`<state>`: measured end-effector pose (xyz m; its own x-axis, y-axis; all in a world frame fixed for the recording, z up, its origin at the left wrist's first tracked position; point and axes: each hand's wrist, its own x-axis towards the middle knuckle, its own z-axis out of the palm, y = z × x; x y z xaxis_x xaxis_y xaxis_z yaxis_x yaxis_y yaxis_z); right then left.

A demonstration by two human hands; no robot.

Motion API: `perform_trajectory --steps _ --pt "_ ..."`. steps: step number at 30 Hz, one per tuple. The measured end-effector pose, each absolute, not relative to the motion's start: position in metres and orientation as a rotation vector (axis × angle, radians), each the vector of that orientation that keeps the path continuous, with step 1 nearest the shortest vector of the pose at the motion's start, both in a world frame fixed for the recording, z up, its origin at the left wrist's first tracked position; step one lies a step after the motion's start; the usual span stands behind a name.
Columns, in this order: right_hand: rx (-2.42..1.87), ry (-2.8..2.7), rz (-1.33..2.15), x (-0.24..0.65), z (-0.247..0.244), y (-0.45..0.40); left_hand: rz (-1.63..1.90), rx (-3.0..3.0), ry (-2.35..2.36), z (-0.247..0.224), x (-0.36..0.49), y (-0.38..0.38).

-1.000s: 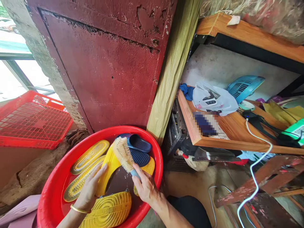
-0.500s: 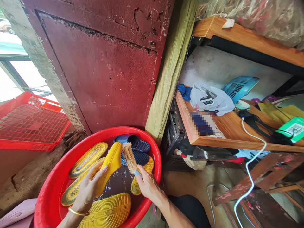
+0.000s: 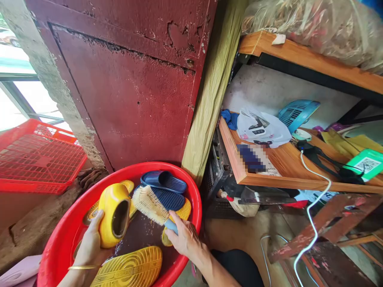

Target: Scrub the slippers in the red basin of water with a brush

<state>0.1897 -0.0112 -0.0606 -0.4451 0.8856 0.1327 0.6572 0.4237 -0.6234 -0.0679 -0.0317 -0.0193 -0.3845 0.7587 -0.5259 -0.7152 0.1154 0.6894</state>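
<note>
My left hand (image 3: 89, 244) grips a yellow slipper (image 3: 108, 213) above the tub, its dark foot opening turned toward me. In my right hand (image 3: 186, 236) is a scrubbing brush (image 3: 152, 206) with pale bristles and a blue-grey handle; the bristle end lies just right of the slipper. Below both hands is a red tub (image 3: 60, 239) holding dark water. A yellow sole (image 3: 131, 268) faces up at the near side. Navy slippers (image 3: 164, 181) lie at the far side, and other yellow slippers (image 3: 183, 209) are partly hidden by my hands.
A red plastic crate (image 3: 38, 159) stands at the left. The dark red door (image 3: 128, 99) rises behind the tub. To the right, a wooden desk (image 3: 287, 167) carries a bag, a blue fan (image 3: 299, 113) and a white cable (image 3: 314, 235) hanging down. A lilac item (image 3: 20, 267) is at lower left.
The yellow slipper has turned in my left hand, so its opening now shows. My right hand has swung the brush bristles leftward and the handle is more level.
</note>
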Motion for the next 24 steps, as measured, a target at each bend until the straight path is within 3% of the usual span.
perform_trajectory --steps 15,24 --pt "-1.285 -2.135 0.580 0.190 -0.070 -0.019 1.456 0.155 0.993 -0.004 -0.042 -0.044" --pt "-1.842 -2.391 0.235 0.205 -0.064 -0.013 1.259 0.231 1.082 0.004 -0.033 -0.050"
